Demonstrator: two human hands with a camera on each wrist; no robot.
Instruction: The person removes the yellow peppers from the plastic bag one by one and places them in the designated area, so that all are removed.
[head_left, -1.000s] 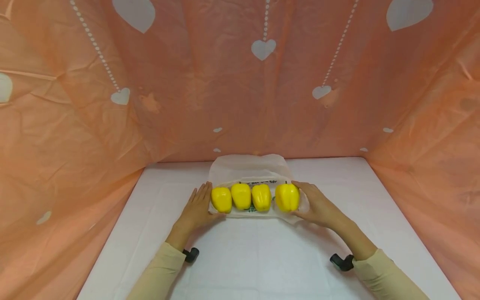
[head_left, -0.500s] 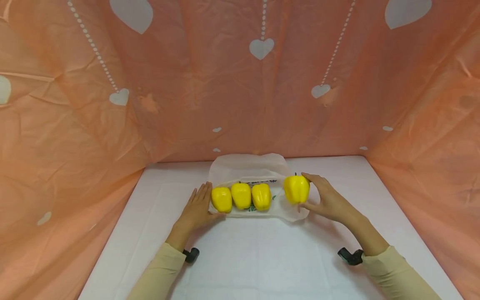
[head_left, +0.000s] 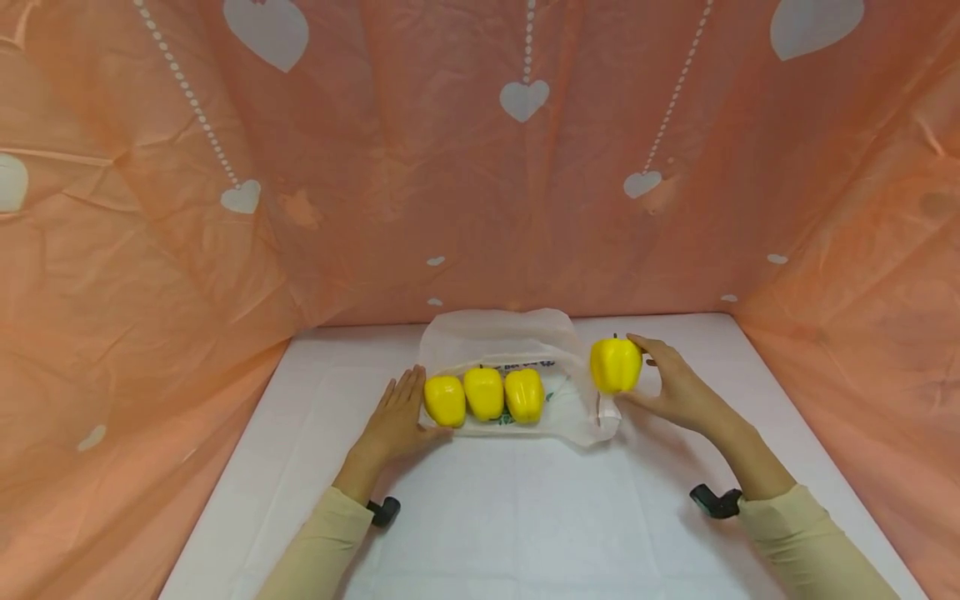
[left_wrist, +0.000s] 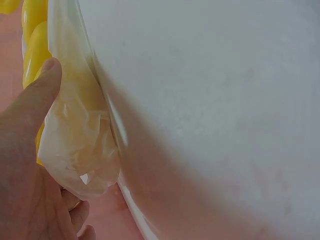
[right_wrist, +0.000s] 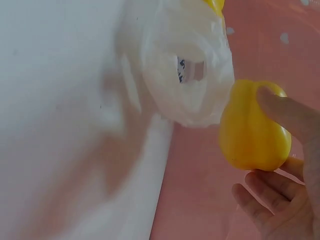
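In the head view, my right hand (head_left: 684, 395) grips a yellow bell pepper (head_left: 616, 365) between thumb and fingers, raised off the table at the bag's right end. The right wrist view shows the thumb across this bell pepper (right_wrist: 254, 127), apart from the bag. Three more yellow bell peppers (head_left: 483, 393) lie in a row on a whitish translucent plastic bag (head_left: 495, 335). My left hand (head_left: 393, 421) rests with straight fingers along the leftmost bell pepper (head_left: 446, 402), its thumb at the near side. The left wrist view has the bag (left_wrist: 82, 150) beside that thumb.
A white cloth covers the table (head_left: 517, 517). Orange-pink sheeting (head_left: 525, 208) with white hearts hangs behind and at both sides. Black wrist cameras (head_left: 384, 512) sit at both wrists.
My right hand has lifted the rightmost bell pepper off the bag and carried it up to the right. The left hand and the other bell peppers stay in place.
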